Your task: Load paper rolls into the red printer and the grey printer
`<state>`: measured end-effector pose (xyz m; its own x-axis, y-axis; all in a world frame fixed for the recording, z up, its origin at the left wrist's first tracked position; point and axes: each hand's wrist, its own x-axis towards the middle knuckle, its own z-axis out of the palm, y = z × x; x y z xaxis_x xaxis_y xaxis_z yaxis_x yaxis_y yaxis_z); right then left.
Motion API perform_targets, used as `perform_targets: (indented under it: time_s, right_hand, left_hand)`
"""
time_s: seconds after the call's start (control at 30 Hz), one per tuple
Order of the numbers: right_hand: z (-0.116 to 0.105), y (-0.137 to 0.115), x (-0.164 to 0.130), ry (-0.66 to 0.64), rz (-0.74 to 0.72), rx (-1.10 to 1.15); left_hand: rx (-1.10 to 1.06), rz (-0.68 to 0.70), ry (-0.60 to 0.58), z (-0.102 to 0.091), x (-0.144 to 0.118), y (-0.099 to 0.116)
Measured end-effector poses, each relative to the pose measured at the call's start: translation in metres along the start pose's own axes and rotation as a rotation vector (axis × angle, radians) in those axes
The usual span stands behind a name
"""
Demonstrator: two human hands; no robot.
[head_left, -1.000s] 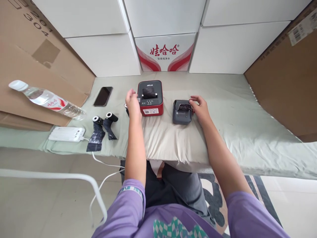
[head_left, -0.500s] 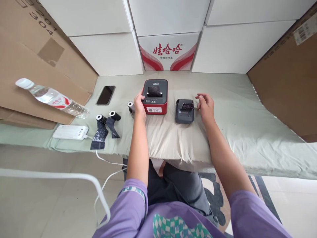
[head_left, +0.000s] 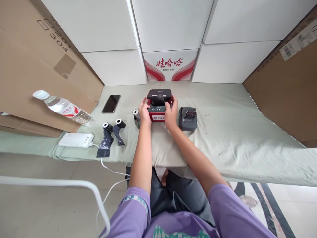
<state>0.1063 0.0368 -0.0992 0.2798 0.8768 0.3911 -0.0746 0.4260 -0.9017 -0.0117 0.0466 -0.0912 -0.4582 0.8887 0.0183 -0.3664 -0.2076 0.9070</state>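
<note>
A red and black label printer (head_left: 158, 116) rests on the cloth in front of me, its black lid raised a little and a dark strip (head_left: 158, 99) lying across the slot. My left hand (head_left: 144, 110) grips its left side and my right hand (head_left: 171, 113) grips its right side, thumbs over the top near the front. Just right of my right hand stands a smaller dark grey printer (head_left: 188, 123) with a dark printed strip coming out. Partly hidden behind my left wrist is a paper roll (head_left: 136, 116).
Two dark-paper rolls, one printed roll (head_left: 105, 145) and one plainer roll (head_left: 119, 134), lie to the left. Beyond are a phone (head_left: 111, 103), a water bottle (head_left: 64, 107) and a white power bank (head_left: 76, 140) with a cable. White boxes (head_left: 170, 64) line the back; cardboard cartons flank both sides.
My right hand has moved left from beside the grey printer onto the red one. The red printer's lid has come up. The camera view has shifted slightly.
</note>
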Motion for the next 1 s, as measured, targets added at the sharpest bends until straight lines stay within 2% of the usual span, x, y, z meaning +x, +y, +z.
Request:
perform_targets:
  time_s: [0.13,0.23,0.4,0.47,0.57,0.67,0.77,0.83,0.87,0.93,1.0]
  right_hand:
    - [-0.004,0.019,-0.001,0.017,-0.072,-0.031]
    - [-0.010,0.022,-0.006,0.003,-0.059,-0.043]
    - [-0.010,0.026,-0.005,0.000,-0.058,0.003]
    - [-0.010,0.027,-0.003,0.017,-0.037,0.053]
    - [-0.010,0.028,0.000,0.057,0.029,0.107]
    - [-0.011,0.025,0.001,0.075,0.080,0.110]
    - [-0.012,0.023,0.001,0.072,0.080,0.093]
    - [-0.012,0.024,0.002,0.068,0.071,0.091]
    - [-0.012,0.024,0.002,0.066,0.065,0.091]
    - [-0.013,0.025,0.002,0.061,0.056,0.086]
    - [-0.013,0.025,0.002,0.053,0.052,0.070]
  left_hand:
    - [-0.024,0.027,0.004,0.000,0.001,-0.001]
    - [-0.005,0.075,-0.005,0.001,0.002,-0.003]
    - [0.066,0.081,0.007,0.002,0.001,-0.008]
    - [0.137,0.135,-0.018,0.002,-0.003,-0.006]
    - [0.304,0.312,-0.054,0.003,-0.012,0.011]
    - [0.590,0.452,-0.101,0.004,-0.011,0.043]
    - [1.035,0.354,-0.287,0.010,0.011,0.075]
    - [1.261,0.230,-0.490,0.018,0.032,0.086]
    - [1.336,0.212,-0.612,0.023,0.042,0.088]
    - [1.478,0.260,-0.794,0.035,0.057,0.087]
    - [1.615,0.346,-0.847,0.044,0.063,0.082]
